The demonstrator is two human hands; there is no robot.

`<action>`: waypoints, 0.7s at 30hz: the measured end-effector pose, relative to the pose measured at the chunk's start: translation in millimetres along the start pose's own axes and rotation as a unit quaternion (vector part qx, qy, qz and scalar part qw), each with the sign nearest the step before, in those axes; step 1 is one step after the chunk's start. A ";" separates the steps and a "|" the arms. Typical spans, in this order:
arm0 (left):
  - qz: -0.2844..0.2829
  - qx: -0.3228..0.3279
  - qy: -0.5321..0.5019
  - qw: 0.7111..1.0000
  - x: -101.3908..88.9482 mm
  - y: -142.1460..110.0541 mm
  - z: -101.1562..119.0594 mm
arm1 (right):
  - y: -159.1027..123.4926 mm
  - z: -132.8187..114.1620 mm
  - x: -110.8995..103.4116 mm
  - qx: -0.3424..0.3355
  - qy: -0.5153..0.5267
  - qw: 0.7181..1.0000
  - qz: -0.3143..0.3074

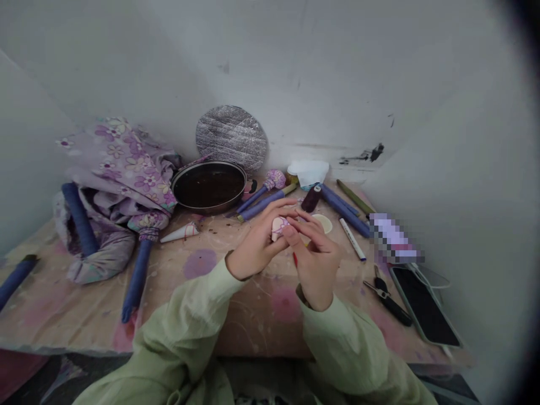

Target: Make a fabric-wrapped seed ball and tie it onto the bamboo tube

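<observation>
- Head view: 2 bare hands, raised over a table with a flower-patterned cover (248, 306); green sleeves run down to the lower edge.
- Small pale piece (278, 226), purple-pink lines on its face: held between the hands near the middle; its outer parts are hidden by fingers, its material hard to make out.
- Left hand (259, 242): fingers curled about the piece from the left side.
- Right hand (319, 260): thumb and fingers pinching at the piece's right edge; the exact contact is partly covered.
- White pen (352, 240), right of the right hand: marks along the barrel, too small to read.
- Pixelated block (395, 237): contents blurred out, no wording legible.
- Phone (426, 306), dark screen, in front of the block; white cable (429, 279) at its upper end.
- Black-handled tool (390, 301): just beside the phone, on its left.
- Pale disc (324, 223): part hidden behind the right hand.
- Red item (295, 259): mostly covered by the right hand; identity unclear.
- Dark spool (312, 199): beyond the hands.
- Pan (210, 211): dark inside, contents hard to make out; silver disc (232, 135) upright behind, lower part hidden.
- White cone (181, 232), reddish lines: left of the left hand.
- Blue-wrapped rod (16, 281): cut off at the left edge.
</observation>
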State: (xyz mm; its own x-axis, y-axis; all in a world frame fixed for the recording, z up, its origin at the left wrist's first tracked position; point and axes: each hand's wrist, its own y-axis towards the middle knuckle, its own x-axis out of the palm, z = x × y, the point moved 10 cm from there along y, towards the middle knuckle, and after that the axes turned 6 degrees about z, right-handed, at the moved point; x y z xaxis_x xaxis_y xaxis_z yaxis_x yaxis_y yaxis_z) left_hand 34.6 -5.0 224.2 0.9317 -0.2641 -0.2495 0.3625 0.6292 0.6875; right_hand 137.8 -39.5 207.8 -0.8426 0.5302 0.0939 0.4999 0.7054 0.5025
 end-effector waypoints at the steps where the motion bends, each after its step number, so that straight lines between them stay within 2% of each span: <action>1: 0.002 0.006 -0.003 1.000 0.4 0.2 0.4 | -0.8 2.9 0.1 0.019 0.011 1.000 -0.001; 4: -0.001 0.013 -0.034 0.999 2.9 1.0 1.8 | -4.0 13.0 -0.7 0.077 0.044 0.996 0.004; 9: 0.010 -0.029 -0.102 0.994 3.7 0.6 -3.1 | -7.2 35.4 -8.8 0.148 0.114 0.982 0.023; 11: 0.024 -0.048 -0.114 0.992 2.2 0.3 -6.4 | -2.4 39.9 -20.5 0.142 0.132 0.980 0.053; 13: 0.032 -0.069 -0.116 0.990 1.3 0.2 -10.2 | 7.6 33.2 -30.1 0.104 0.113 0.986 0.066; 15: 0.022 -0.091 -0.107 0.990 4.0 -0.2 -14.1 | 20.6 13.6 -23.9 0.040 0.063 0.997 0.014; 17: -0.001 -0.106 -0.092 0.990 8.9 -1.5 -17.5 | 29.2 -12.0 0.2 -0.036 0.005 0.995 -0.093; 19: -0.013 -0.098 -0.078 0.992 10.9 -2.8 -18.1 | 28.9 -32.6 30.1 -0.103 -0.050 0.973 -0.202; 21: -0.004 -0.074 -0.058 0.996 8.6 -4.0 -17.4 | 24.1 -38.7 54.7 -0.126 -0.096 0.947 -0.278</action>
State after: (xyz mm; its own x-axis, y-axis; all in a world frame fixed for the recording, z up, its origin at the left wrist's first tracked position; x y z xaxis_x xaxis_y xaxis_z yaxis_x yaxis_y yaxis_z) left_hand 41.6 2.9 207.4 0.9227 -0.3472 -0.1673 0.3774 0.7258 0.5751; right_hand 96.0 -11.6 258.3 -0.8979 0.2023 -0.3911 -0.0944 0.7792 0.6196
